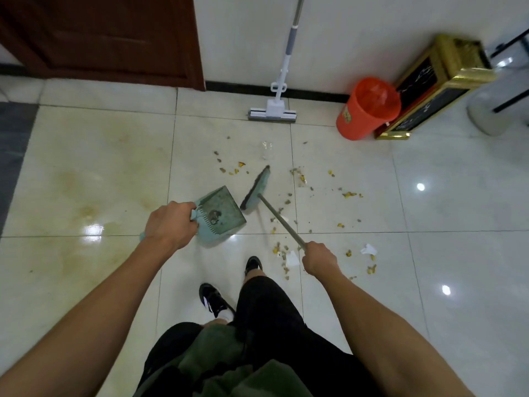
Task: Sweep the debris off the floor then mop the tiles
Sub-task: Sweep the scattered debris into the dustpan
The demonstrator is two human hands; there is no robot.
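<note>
Here, left hand (169, 224) fingers grip the nearly empty dustpan (221, 212); right hand (317, 257) fingers grip the broom (257, 189).

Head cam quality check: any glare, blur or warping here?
Head view: ceiling-light glare spots on the glossy tiles; wide-angle bowing bends the wall edge and mop handle; broom head slightly motion-blurred; corners darken; both hands sharp.

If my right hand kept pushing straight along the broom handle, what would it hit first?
Following the handle up-left, the right hand would probably reach the broom head first, which lies beside the dustpan. Depth is hard to judge from above.
</note>
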